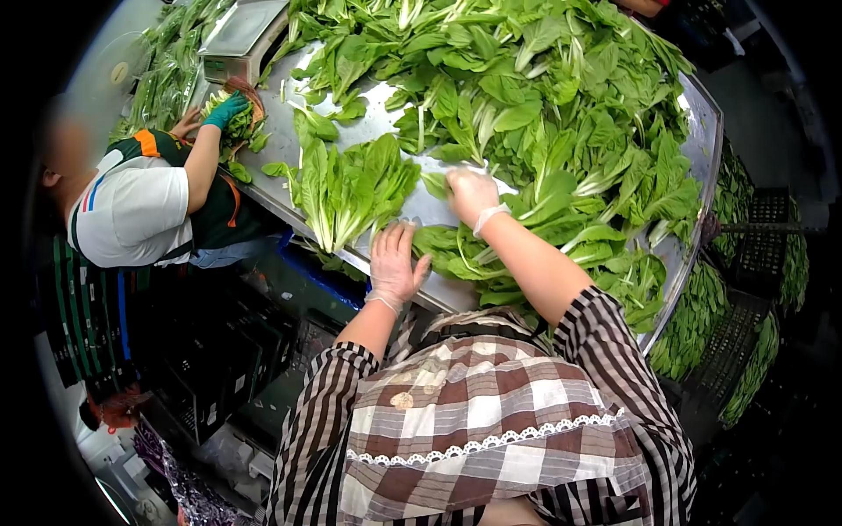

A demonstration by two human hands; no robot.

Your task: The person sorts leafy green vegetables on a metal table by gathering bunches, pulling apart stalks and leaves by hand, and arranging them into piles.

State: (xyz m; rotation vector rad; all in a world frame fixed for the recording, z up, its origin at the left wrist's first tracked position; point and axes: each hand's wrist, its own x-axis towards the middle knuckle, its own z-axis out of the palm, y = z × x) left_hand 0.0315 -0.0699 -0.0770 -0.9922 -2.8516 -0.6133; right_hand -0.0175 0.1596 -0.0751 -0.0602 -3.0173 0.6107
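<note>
My left hand (395, 266), in a clear glove, lies at the table's near edge with fingers stretched out, beside the base of a fanned pile of leafy greens (355, 188). Nothing shows in its grasp. My right hand (474, 196), also gloved, is closed over the bare metal strip in the middle. A single green leaf (434, 184) sticks out to the left of its fingers, which seem to pinch it; the stem is hidden by the hand. Just right of it lies the big heap of loose leafy greens (561, 114).
A co-worker (140, 202) with a teal glove handles a bunch of greens (237, 123) at the left. Near them stand a scale (241, 39) and bagged greens (167, 70). Black crates (210, 359) sit low left; crates of greens (732, 333) are at the right, past the metal table's edge (712, 149).
</note>
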